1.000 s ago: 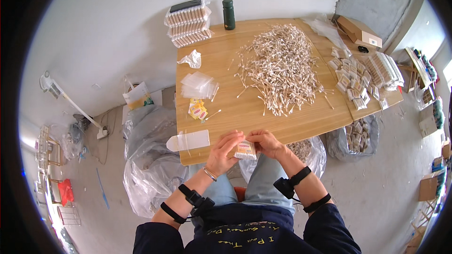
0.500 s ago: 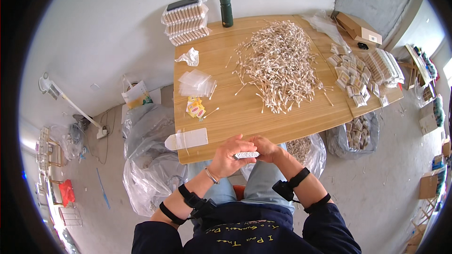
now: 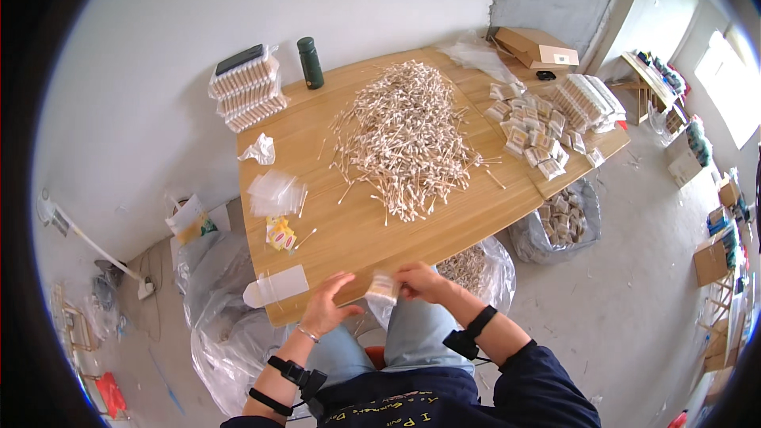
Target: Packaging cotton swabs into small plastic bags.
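A small clear pack of cotton swabs [image 3: 383, 288], slightly blurred, hangs over my lap just off the table's front edge. My right hand [image 3: 423, 282] pinches it by its right side. Left of the pack is my left hand [image 3: 323, 309], empty, with thumb and fingers spread apart. A white card with a rounded end [image 3: 287, 282] lies on the table close to that hand. Farther back are yellow printed labels [image 3: 280, 234] and a stack of clear plastic bags [image 3: 269, 196]. The big heap of loose cotton swabs [image 3: 404, 139] covers the table's middle.
Filled swab packs [image 3: 533, 128] and bundled trays [image 3: 583, 103] lie at the right, near an opened cardboard box [image 3: 535, 47]. More bundles [image 3: 246, 91] and a green bottle [image 3: 310, 63] stand at the back left. Plastic sacks [image 3: 555, 222] sit on the floor below the table [image 3: 349, 246].
My left hand has come off the swab pack and opened, moving left. The pack now sits in my right hand alone, turned to show its face. The whole view has swung to the right.
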Motion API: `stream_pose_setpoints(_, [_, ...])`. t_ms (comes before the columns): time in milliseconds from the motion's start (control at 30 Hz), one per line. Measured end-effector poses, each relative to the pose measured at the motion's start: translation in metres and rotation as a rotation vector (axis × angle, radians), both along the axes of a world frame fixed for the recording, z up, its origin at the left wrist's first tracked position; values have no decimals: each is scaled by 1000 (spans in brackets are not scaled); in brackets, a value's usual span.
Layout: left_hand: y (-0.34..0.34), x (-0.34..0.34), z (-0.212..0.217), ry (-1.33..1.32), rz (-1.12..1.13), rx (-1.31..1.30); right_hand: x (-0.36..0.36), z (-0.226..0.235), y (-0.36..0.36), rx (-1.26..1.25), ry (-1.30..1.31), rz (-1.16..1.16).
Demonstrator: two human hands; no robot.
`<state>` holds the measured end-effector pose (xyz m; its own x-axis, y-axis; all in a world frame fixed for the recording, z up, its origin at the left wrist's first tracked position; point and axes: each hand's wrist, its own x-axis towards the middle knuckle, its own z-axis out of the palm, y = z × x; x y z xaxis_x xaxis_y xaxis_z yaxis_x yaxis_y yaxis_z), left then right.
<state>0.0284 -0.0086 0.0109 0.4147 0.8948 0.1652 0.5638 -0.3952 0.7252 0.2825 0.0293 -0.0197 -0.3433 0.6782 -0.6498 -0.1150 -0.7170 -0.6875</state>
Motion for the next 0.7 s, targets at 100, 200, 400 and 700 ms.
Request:
stream_pose_setpoints(100, [1,-30,-19,78,169,-30,56,10,27,196,18,-444])
stream_pose_setpoints(200, [11,-42,-33,71,276,-53,142,36,87,281,588,-1026])
stream_pose_setpoints(400, [33,-38,-53,4,355,63,144,26,119,208,87,-1141])
stream_pose_setpoints(700, [45,-23,-43,152,391,312,-46,21,131,550,-100,-191])
